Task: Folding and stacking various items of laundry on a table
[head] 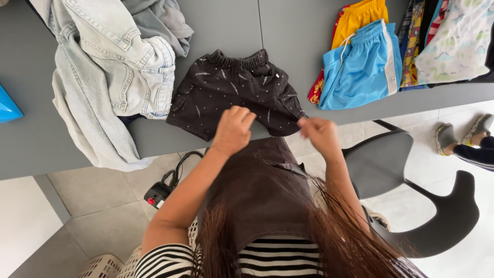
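Grey bench (303,31) over pale tile floor, black chair (411,180) to my right. Dark patterned shorts (234,90) lie flat near the bench's front edge; my left hand (232,129) is curled on the hem, right hand (320,135) pinching the corner. Brown garment (267,185) hangs below, mostly hidden by my hair. Jeans (110,67) lie left, blue shorts (360,67) right, white basket (103,266) cut off

Pale denim jeans (118,67) lie on the grey table (31,134) beside blue shorts (360,67) and a black chair (411,190).
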